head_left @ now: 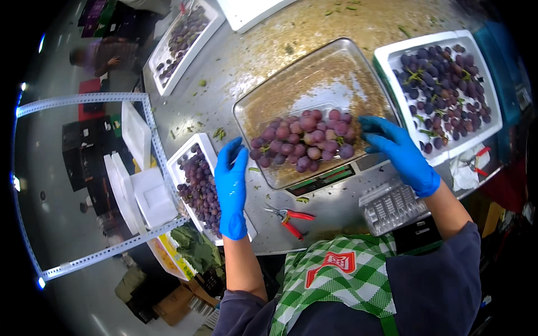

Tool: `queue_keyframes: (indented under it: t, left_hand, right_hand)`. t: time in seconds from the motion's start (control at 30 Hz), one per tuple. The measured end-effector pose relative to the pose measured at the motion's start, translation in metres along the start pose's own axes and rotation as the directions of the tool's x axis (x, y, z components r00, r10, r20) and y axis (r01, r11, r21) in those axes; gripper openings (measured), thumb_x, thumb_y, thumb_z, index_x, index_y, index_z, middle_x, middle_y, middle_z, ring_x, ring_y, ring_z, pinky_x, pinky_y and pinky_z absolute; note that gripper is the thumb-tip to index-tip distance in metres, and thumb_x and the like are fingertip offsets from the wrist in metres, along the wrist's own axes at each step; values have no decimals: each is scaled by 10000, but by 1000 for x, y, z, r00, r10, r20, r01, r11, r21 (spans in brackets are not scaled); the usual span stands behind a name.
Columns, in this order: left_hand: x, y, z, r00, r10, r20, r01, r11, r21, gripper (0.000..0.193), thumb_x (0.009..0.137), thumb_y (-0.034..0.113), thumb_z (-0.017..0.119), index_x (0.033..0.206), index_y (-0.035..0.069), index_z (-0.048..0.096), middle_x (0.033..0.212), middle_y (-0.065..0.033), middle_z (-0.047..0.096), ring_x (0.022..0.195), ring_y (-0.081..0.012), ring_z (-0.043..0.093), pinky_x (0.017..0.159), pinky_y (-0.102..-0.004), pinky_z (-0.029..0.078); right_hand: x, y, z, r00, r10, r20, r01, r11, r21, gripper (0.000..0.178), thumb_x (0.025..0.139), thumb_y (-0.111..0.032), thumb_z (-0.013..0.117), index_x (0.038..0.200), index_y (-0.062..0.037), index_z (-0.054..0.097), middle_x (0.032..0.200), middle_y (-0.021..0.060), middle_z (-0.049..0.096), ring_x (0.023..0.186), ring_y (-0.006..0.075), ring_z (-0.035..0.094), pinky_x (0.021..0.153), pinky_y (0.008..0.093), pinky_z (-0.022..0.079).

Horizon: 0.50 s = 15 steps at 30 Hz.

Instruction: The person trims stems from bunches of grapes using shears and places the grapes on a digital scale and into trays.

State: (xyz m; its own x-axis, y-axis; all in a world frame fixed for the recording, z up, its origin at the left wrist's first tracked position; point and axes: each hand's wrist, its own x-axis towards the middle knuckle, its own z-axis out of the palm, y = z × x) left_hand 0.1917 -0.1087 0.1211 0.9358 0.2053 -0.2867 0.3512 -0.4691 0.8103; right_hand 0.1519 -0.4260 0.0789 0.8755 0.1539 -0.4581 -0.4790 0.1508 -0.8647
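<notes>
A pile of reddish-purple grapes (305, 137) fills a clear plastic punnet (330, 106) on the metal pan of a weighing scale (274, 95). Just left of the pan is my left hand (231, 179) in a blue glove, thumb and fingers apart, holding nothing. On the other side, my gloved right hand (395, 148) reaches over the pan's right edge. Its spread fingers are close to the grapes; whether the tips touch the fruit or the punnet I cannot tell. Red-handled snips (288, 217) lie on the table below the scale.
White foam boxes of grapes stand to the right (496, 112), beside my left arm (174, 159) and at the far left (165, 87). Stacked clear punnets (389, 207) sit below my right hand. A second red-handled tool (479, 162) rests on a white cloth. Stem scraps (218, 133) litter the table.
</notes>
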Motion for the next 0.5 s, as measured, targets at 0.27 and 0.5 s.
queue_keyframes:
  t: [0.27, 0.5]
  left_hand:
    - [-2, 11, -1, 979, 181, 93, -202, 917, 344, 223, 799, 118, 661, 1012, 57, 650, 1337, -123, 447, 1154, -254, 507, 978, -376, 387]
    - [-2, 18, 6, 939, 295, 178, -344, 832, 436, 233, 749, 86, 687, 982, 91, 684, 1358, -141, 440, 1168, -267, 504, 983, -366, 379]
  right_hand:
    - [17, -2, 4, 995, 36, 90, -41, 998, 54, 416, 911, -135, 480, 1305, -6, 443, 1231, 114, 525, 1097, 177, 517, 879, 298, 449]
    - [20, -4, 4, 992, 64, 109, -74, 993, 93, 412, 905, -96, 422, 1307, -7, 441, 1236, 91, 534, 1081, 172, 535, 879, 293, 450]
